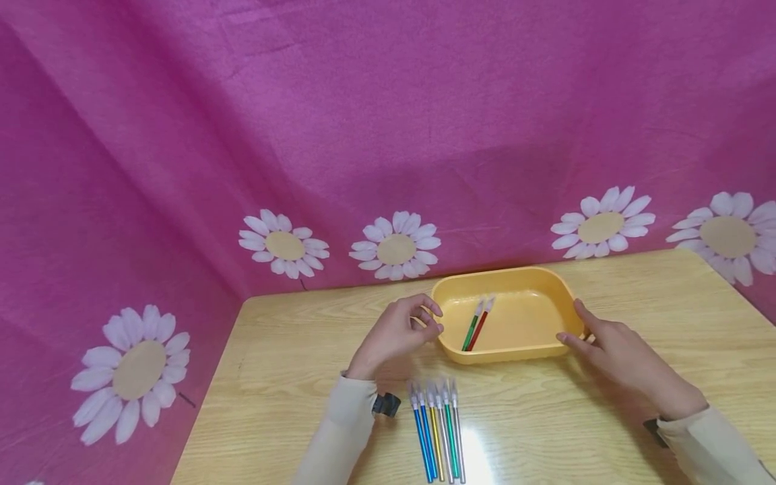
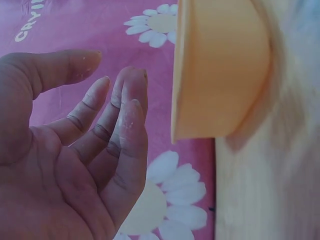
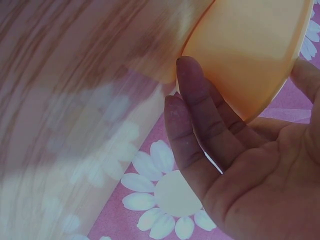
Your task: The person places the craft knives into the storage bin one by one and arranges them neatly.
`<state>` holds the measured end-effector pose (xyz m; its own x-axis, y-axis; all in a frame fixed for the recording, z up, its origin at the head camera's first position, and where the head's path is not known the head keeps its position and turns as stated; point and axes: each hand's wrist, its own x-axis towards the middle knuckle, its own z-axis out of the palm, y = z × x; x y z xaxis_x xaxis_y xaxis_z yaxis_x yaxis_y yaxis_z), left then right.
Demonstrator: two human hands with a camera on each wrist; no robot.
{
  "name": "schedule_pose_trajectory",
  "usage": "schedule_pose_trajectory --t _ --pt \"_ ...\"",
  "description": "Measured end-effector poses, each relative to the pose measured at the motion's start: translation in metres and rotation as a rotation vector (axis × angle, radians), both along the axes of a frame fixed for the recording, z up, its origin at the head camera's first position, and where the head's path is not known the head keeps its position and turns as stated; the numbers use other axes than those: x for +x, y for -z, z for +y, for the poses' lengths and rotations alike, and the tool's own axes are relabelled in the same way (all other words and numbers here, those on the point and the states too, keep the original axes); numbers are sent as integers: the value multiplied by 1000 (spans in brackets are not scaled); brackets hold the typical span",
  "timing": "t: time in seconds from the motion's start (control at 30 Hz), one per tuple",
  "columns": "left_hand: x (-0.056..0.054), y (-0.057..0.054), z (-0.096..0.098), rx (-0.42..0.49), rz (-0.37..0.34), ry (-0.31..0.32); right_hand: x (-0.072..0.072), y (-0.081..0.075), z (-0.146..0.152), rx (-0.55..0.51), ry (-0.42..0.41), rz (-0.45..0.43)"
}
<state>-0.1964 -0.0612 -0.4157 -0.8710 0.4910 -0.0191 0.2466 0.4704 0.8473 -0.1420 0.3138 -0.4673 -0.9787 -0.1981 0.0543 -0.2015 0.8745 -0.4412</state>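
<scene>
A yellow plastic tray stands toward the back of the table. Inside it, at the left, lie two slim craft knives with clear caps, one green and one red. My right hand holds the tray's right end, thumb over the rim and fingers against the outer wall. At the left end is my left hand, fingers loosely bent; the left wrist view shows a gap between them and the tray wall. Several more capped craft knives, blue, gold, silver and green, lie side by side in front.
The wooden table ends at the back against a pink cloth printed with white daisies. The same cloth hangs along the left side. A dark wrist strap shows at the left sleeve.
</scene>
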Motion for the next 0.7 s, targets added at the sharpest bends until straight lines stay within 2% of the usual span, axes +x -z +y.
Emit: schedule_pose_trajectory --t 0.43,0.7 --pt "6 14 -11 -95 -43 -66 -1 0 1 3 -3 7" --pt "10 23 -16 -142 -70 -71 -1 2 1 1 1 -16"
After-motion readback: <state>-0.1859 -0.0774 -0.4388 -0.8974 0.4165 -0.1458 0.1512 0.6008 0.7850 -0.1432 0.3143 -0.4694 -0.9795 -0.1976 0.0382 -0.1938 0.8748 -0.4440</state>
